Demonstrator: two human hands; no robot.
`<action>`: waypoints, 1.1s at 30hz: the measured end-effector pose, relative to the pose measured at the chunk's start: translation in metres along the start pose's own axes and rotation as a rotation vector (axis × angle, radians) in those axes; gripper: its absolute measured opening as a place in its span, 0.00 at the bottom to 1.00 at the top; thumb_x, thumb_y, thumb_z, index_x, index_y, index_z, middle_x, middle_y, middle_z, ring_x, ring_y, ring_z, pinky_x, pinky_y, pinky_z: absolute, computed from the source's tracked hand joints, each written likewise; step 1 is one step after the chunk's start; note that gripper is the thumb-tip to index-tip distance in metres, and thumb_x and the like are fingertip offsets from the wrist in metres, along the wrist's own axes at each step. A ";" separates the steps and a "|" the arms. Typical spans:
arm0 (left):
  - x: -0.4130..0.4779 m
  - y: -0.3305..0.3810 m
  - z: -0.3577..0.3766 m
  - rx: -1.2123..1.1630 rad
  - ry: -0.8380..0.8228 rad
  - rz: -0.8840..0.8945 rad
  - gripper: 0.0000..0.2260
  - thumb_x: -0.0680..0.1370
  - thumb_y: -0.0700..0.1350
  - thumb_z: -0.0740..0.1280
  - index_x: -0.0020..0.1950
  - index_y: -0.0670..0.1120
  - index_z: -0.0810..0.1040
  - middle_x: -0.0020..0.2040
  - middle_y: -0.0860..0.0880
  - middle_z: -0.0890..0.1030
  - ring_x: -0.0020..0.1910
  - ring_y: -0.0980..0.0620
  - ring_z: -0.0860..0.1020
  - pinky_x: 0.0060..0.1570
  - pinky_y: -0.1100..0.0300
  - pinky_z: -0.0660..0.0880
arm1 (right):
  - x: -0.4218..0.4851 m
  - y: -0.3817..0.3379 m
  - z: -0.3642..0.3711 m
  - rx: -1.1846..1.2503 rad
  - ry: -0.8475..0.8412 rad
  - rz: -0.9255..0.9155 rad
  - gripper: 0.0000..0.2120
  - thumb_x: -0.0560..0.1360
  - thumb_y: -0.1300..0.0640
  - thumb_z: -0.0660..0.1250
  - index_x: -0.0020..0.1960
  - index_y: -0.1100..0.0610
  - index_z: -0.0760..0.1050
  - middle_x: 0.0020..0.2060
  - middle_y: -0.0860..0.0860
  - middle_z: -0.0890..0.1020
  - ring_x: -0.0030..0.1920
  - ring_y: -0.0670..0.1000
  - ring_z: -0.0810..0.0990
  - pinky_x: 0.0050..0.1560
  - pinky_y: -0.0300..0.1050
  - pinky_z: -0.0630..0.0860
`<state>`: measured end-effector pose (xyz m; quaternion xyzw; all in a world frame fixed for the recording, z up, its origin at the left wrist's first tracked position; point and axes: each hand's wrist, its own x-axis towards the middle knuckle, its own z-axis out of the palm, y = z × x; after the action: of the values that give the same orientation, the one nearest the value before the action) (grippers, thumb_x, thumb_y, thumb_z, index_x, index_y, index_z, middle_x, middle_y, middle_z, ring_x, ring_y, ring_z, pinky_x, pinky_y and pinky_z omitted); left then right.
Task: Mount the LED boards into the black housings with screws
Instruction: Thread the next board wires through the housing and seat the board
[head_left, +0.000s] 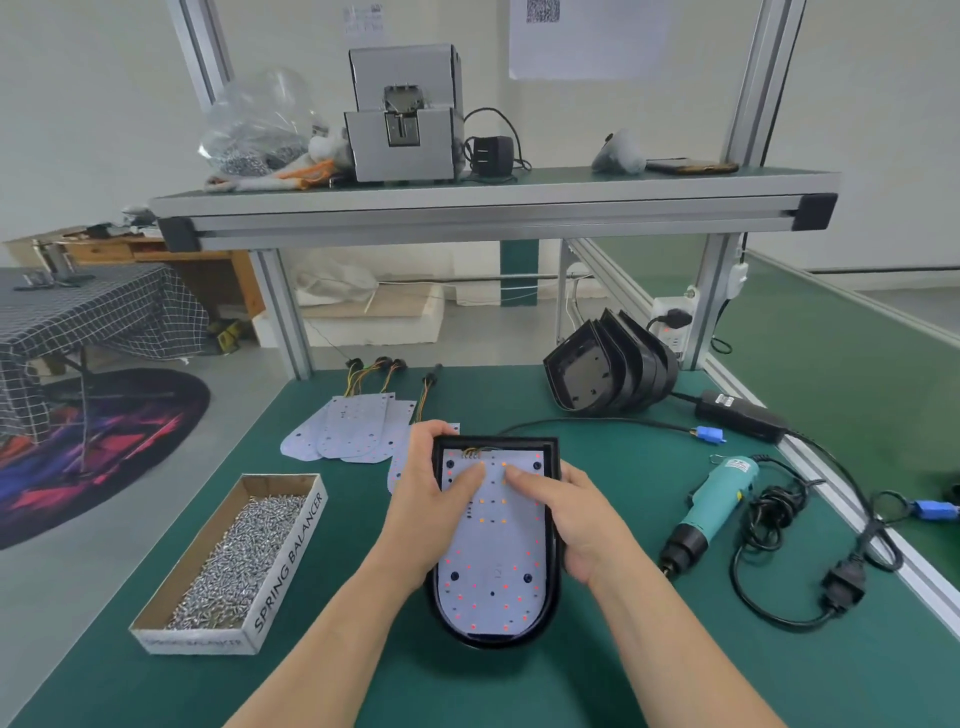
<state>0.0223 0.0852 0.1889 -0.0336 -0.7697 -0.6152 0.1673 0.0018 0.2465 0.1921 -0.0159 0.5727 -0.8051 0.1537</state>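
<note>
Screw box (228, 561): well left of the housing (551, 450); open cardboard, full of silver screws.
Spare boards (353, 431): behind and left of the housing, fanned flat on the mat (649, 654), wires trailing to the far side.
Left hand (434, 504): grips the housing's left rim, fingers curled over its far-left corner, thumb pressed flat on the board (493, 582).
Housing: mid-mat, lying flat, open side up, between the two hands.
Board: inside the housing, white face up, dotted red and orange, wires at its far end.
Right hand (582, 525): holds the housing's right rim, fingers curled at the edge, thumb pressing the board just beside the left thumb.
Stack (608, 369): behind and right of the housing; black shells nested on their sides.
Screwdriver (714, 506): right of the housing, lying on the mat, teal body, black cord coiled beside it.
</note>
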 end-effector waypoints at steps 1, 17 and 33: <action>-0.001 -0.004 0.002 -0.016 0.003 -0.007 0.18 0.78 0.41 0.70 0.54 0.63 0.69 0.48 0.53 0.79 0.41 0.59 0.77 0.41 0.66 0.74 | 0.002 0.003 -0.001 0.004 -0.001 0.022 0.09 0.78 0.65 0.69 0.57 0.66 0.80 0.49 0.62 0.86 0.45 0.59 0.86 0.47 0.52 0.84; 0.033 -0.033 -0.120 0.873 0.250 -0.407 0.07 0.79 0.40 0.62 0.50 0.47 0.79 0.47 0.45 0.82 0.44 0.45 0.80 0.44 0.53 0.78 | 0.030 0.036 -0.033 -0.131 0.104 0.052 0.11 0.79 0.63 0.68 0.61 0.57 0.78 0.54 0.54 0.87 0.54 0.56 0.85 0.58 0.54 0.80; 0.008 -0.071 -0.176 1.264 -0.021 -0.466 0.10 0.73 0.37 0.65 0.35 0.49 0.76 0.40 0.52 0.80 0.42 0.48 0.80 0.43 0.57 0.77 | 0.030 0.050 -0.038 -0.169 0.203 -0.132 0.12 0.75 0.70 0.66 0.54 0.57 0.80 0.45 0.47 0.86 0.45 0.48 0.82 0.52 0.48 0.79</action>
<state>0.0343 -0.1020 0.1575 0.2317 -0.9705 -0.0660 0.0101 -0.0228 0.2584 0.1281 0.0153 0.6488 -0.7598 0.0398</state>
